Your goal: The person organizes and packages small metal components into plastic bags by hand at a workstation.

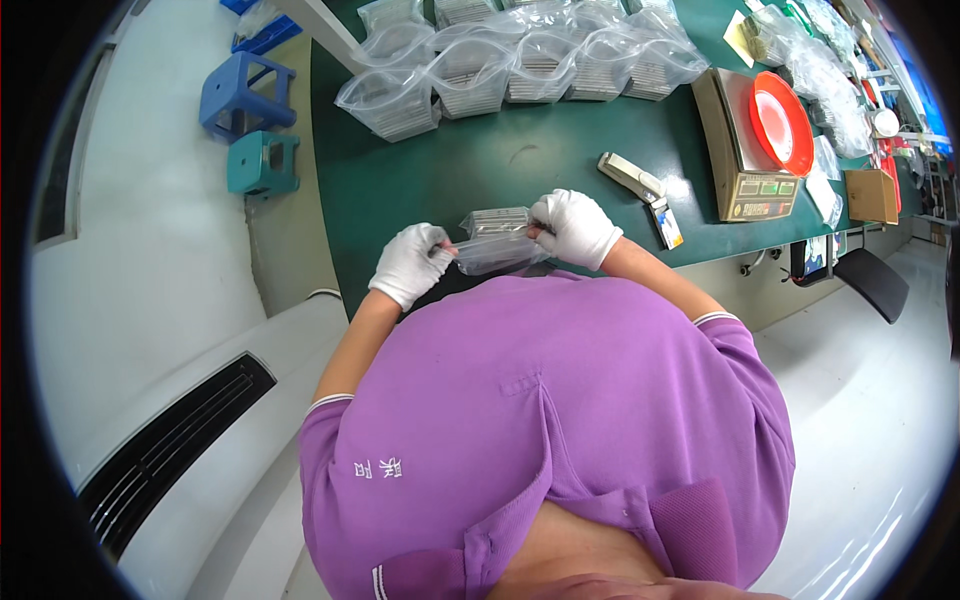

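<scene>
A clear plastic bag (pixel 490 256) with a stack of thin, silvery flat pieces (pixel 497 222) in it lies at the table's near edge. Its open-looking end faces my body; whether it is sealed I cannot tell. My left hand (pixel 408 264), in a white glove with bare fingertips, pinches the bag's left corner. At the right corner my right hand (pixel 575 229), gloved the same way, has its fingers closed on the plastic. To the right lies a pale handheld device (pixel 630 177) with a small blue-and-white box (pixel 665 224) at its end.
Rows of filled clear bags (pixel 468 78) stand along the back of the green table (pixel 520 155). A weighing scale (pixel 755 197) with a red tray (pixel 781 124) on top is at the right, near a brown carton (pixel 871 196). Plastic stools (pixel 263 163) stand left of the table.
</scene>
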The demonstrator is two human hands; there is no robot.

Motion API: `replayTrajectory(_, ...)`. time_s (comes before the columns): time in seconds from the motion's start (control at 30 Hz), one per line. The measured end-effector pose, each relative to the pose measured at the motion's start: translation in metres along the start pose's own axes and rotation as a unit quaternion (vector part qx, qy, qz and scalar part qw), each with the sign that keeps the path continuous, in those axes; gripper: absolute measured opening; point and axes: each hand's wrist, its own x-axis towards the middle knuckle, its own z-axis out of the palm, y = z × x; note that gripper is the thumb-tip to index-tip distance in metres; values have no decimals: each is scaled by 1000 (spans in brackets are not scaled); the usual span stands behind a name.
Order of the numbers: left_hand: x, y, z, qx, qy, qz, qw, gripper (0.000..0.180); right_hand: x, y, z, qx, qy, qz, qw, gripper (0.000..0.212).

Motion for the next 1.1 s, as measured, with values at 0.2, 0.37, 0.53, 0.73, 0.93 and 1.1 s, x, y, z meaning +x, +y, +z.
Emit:
replayTrajectory(0.2, -30, -56, 20, -321, 27, -119, 939, 35, -34, 25, 12, 226, 42, 95, 969, 41)
replayTrajectory(0.37, -7, 4, 54, -290, -19, -192, 938, 39, -34, 28, 57, 303, 29, 107, 946, 25)
replayTrajectory(0.53, -25, 10, 23, -167, 96, 139, 971, 15, -52, 8, 33, 313, 124, -1, 942, 18)
replayTrajectory(0.73, -28, 3, 24, -327, 209, 70, 919, 36, -56, 14, 38, 312, 187, -9, 931, 26)
replayTrajectory(0.93, 0, -17, 59, -72, 89, 240, 964, 78, -37, 11, 24, 213, 142, -50, 965, 53)
replayTrajectory(1.1, 3, -20, 75, 194, 65, 301, 931, 44, -18, 25, 30, 41, 96, -257, 961, 47)
